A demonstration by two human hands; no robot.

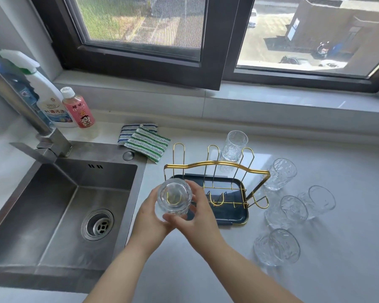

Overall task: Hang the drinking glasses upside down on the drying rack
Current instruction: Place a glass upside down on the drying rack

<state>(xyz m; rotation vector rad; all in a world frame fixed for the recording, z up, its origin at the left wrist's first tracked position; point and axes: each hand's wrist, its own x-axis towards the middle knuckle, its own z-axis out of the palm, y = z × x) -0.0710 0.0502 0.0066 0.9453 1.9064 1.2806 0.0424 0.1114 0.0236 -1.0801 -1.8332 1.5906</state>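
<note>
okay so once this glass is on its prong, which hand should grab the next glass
Right. The right hand is nearer the loose glasses lying right of the rack; the left hand is on the sink side.

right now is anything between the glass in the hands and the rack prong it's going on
Nothing visible blocks it. The glass, held upside down by the left hand and right hand, is already over the near-left prong of the rack, which shows through its base. The other glasses stand to the right of and behind the rack.

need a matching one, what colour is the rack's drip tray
Dark navy tray under gold wire; head view.
</note>
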